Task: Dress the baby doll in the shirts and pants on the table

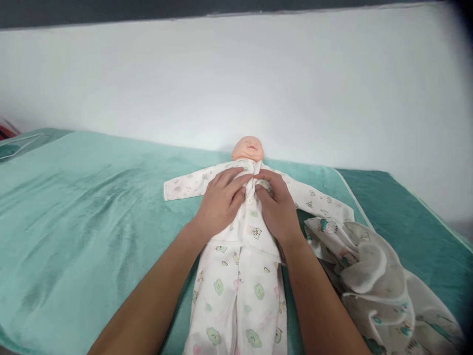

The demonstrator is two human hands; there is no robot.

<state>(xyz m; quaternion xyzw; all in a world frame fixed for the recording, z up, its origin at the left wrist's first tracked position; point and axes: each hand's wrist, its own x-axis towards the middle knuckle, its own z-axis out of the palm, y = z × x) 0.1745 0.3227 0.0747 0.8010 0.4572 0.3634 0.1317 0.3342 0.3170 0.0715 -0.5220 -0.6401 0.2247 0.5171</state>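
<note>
A baby doll [248,149] lies on its back, dressed in a white long-sleeved shirt [255,235] with small animal prints and matching trousers [218,291]. Both sleeves stretch out to the sides, with no doll hands showing at the cuffs. At the chest, my left hand [222,201] has its thumb and forefinger closed on the shirt's front edge. Facing it, my right hand [275,201] pinches the other side of the front opening. A button [249,201] shows just below the fingertips; what lies right between them is hidden.
A teal cloth [92,222] covers the surface under the doll. Crumpled printed white fabric [380,276] lies at the right, near my right forearm. Darker teal cloth [417,222] is beyond it. A white wall [236,84] rises behind the doll's head.
</note>
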